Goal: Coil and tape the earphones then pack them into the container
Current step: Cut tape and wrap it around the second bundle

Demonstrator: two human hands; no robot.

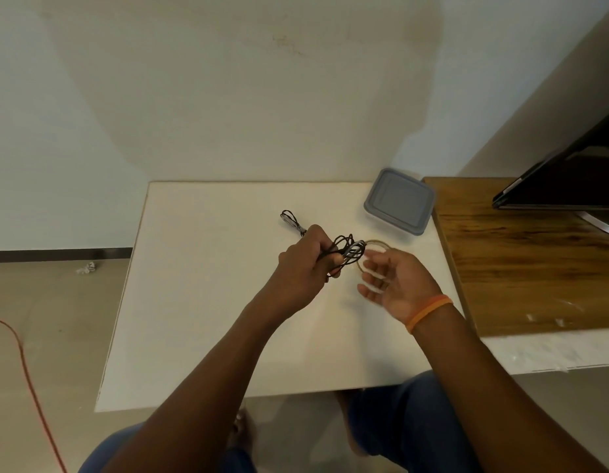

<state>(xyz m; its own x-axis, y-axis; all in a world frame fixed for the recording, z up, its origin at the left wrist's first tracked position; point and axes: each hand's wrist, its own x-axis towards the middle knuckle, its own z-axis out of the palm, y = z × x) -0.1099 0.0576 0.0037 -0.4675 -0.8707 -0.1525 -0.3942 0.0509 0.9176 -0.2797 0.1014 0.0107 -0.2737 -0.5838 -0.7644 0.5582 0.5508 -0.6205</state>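
Note:
My left hand [304,264] grips a coiled bundle of black earphones [347,251] above the white table [207,302]; the loops stick out to the right of my fist. Another coiled, taped earphone bundle [292,221] lies on the table just beyond that hand. My right hand [395,285] hovers with relaxed fingers beside the held bundle, palm turned up, holding nothing. A clear tape roll [378,244] lies flat on the table, partly hidden behind my right fingers and the earphones. The container [400,201], closed with a grey lid, sits at the table's far right corner.
A wooden table [521,264] adjoins on the right, with a dark monitor [569,175] on it. An orange cable [26,370] runs over the floor at left, near a crumpled scrap [87,268]. A wall stands right behind the table.

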